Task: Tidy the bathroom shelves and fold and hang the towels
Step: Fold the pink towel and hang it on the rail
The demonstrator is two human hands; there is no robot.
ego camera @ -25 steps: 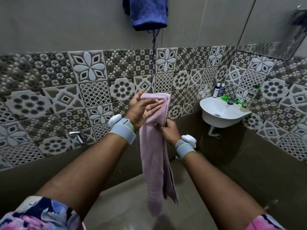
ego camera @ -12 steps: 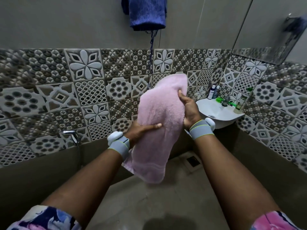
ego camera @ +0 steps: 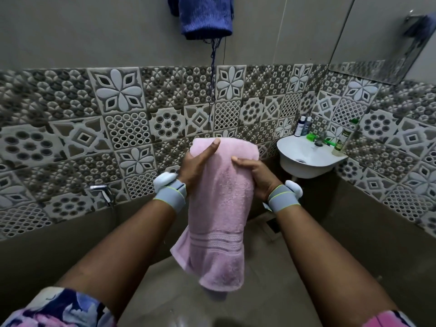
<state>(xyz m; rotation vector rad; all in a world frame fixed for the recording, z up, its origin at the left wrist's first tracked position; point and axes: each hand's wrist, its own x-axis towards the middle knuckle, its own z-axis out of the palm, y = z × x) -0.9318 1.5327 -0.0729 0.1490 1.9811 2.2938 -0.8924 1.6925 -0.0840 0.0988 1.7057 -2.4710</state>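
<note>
**Pink towel (ego camera: 221, 208) held folded in mid-air, soft and quick to lose its shape**

The pink towel hangs in front of the patterned tile wall (ego camera: 132, 128) and above the floor (ego camera: 165, 291), touching neither. It is folded into a long, narrow pad several layers thick. There is a rounded fold at the top, and the lower end dangles free.

It looks light, limp and plush, with no stiffness of its own. Only the grip at the top keeps the layers together. At the bottom left the layers splay out a little, so the fold will likely slide apart if it is shaken or held by one side alone. The pile should give good friction, and nothing about the towel is fragile.

The best hold is probably at the top fold, one hand on each side edge and every layer pinched together. For hanging, the middle of the pad could be laid over a rail.

A blue towel (ego camera: 205, 17) hangs higher on the wall with loose threads trailing down. A white sink (ego camera: 306, 161) sits in the right corner, well apart from the pink towel.

The left hand (ego camera: 195, 166) grips the towel's left edge near the top, with its thumb lying up the front. The right hand (ego camera: 254, 175) curls round the right edge just below. Each wrist wears a grey band. A woven stripe (ego camera: 215, 240) crosses the towel's lower part.
</note>
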